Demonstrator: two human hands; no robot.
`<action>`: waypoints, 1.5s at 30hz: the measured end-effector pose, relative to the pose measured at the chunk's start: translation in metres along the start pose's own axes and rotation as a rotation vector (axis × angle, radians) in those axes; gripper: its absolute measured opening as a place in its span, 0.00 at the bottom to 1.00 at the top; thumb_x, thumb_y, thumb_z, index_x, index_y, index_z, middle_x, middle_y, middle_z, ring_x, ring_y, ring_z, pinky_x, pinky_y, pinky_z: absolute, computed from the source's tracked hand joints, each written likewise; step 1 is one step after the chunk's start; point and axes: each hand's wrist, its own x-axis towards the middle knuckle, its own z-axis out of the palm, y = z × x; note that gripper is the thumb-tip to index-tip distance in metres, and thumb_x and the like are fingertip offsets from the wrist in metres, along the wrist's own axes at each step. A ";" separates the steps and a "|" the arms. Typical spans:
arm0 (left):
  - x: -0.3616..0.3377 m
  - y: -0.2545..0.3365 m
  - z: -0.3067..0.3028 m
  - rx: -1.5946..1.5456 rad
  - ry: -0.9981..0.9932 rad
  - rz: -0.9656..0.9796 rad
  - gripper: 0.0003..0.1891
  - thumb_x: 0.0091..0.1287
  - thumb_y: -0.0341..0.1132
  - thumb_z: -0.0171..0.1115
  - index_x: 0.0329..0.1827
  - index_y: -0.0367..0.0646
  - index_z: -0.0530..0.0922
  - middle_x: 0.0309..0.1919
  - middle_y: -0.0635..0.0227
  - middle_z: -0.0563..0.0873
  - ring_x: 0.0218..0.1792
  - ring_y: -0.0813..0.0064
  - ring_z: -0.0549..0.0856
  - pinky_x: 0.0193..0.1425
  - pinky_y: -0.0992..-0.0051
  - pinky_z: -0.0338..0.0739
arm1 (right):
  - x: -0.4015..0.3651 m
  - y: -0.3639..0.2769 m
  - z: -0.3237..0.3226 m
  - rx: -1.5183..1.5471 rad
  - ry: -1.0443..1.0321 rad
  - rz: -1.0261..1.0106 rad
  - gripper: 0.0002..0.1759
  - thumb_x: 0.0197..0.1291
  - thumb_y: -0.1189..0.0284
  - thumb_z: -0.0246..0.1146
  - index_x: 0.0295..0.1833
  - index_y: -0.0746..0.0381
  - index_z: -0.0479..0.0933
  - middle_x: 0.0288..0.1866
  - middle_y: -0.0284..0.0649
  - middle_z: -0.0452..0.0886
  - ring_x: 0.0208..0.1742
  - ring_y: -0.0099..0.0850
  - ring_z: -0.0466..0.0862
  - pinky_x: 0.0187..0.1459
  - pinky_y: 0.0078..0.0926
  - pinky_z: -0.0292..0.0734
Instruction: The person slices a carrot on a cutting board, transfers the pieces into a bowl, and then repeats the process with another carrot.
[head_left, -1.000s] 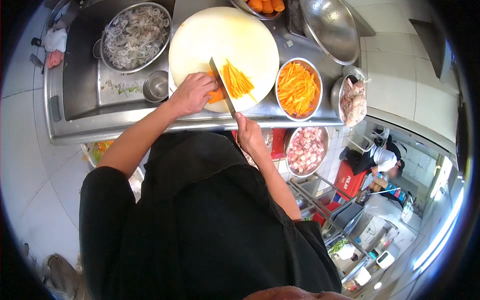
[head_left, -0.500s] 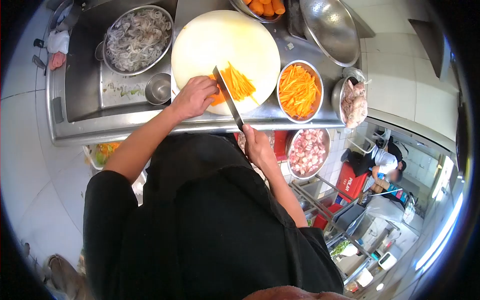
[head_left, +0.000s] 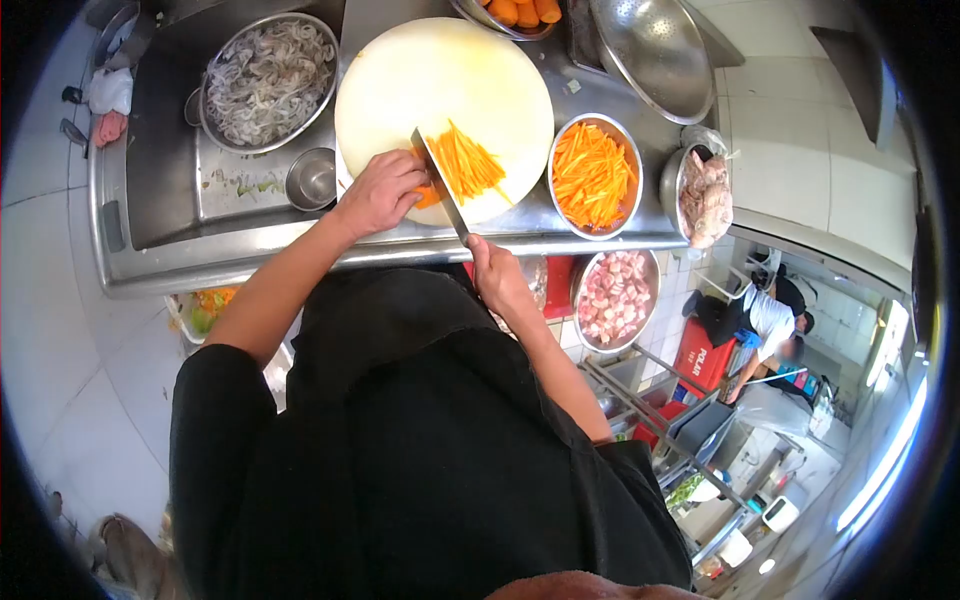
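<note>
On the round white cutting board point(head_left: 430, 80), my left hand point(head_left: 383, 190) presses with bent fingers on orange carrot slices point(head_left: 428, 194), close to the blade. My right hand point(head_left: 499, 277) is closed round the handle of a knife point(head_left: 441, 188), below the board's front edge. The blade points up and to the left, between the slices and a pile of thin carrot strips point(head_left: 468, 165). To the right of the board stands a metal bowl of carrot strips point(head_left: 594, 178).
A bowl of pale sliced food point(head_left: 270, 85) stands over the sink at left, near a small metal bowl point(head_left: 313, 178). Whole carrots point(head_left: 524, 12), a colander point(head_left: 655, 55) and raw meat point(head_left: 706, 200) lie right. Cubed meat point(head_left: 615, 300) sits lower. A person point(head_left: 768, 322) is farther right.
My right hand and the knife have moved slightly left, with the blade nearer my left fingers. The view has shifted a little. The person in the background has leaned and moved an arm.
</note>
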 end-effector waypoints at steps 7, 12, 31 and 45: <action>-0.004 0.002 -0.008 0.006 0.053 0.026 0.12 0.63 0.30 0.69 0.49 0.40 0.84 0.50 0.59 0.83 0.58 0.53 0.81 0.69 0.56 0.73 | 0.005 0.002 -0.017 0.156 -0.152 0.259 0.41 0.83 0.42 0.44 0.55 0.72 0.83 0.47 0.71 0.85 0.56 0.68 0.83 0.60 0.53 0.75; -0.009 0.006 -0.015 0.086 -0.052 0.011 0.11 0.66 0.31 0.67 0.49 0.40 0.82 0.52 0.59 0.82 0.60 0.53 0.80 0.69 0.55 0.71 | -0.005 -0.002 -0.015 0.074 -0.061 0.115 0.38 0.84 0.45 0.45 0.60 0.71 0.82 0.52 0.72 0.83 0.61 0.68 0.81 0.64 0.52 0.74; -0.005 -0.003 -0.011 0.101 -0.055 0.021 0.12 0.65 0.32 0.66 0.51 0.42 0.83 0.54 0.59 0.82 0.60 0.54 0.79 0.67 0.56 0.72 | -0.015 -0.014 -0.009 0.029 -0.040 0.049 0.34 0.85 0.50 0.46 0.57 0.71 0.83 0.50 0.73 0.82 0.59 0.69 0.81 0.59 0.58 0.75; -0.014 -0.005 -0.005 0.074 -0.009 0.023 0.13 0.65 0.32 0.69 0.52 0.42 0.84 0.54 0.61 0.84 0.62 0.57 0.81 0.67 0.58 0.74 | -0.011 0.002 0.014 -0.013 0.029 -0.017 0.33 0.85 0.51 0.48 0.52 0.72 0.84 0.47 0.72 0.83 0.57 0.70 0.82 0.57 0.58 0.76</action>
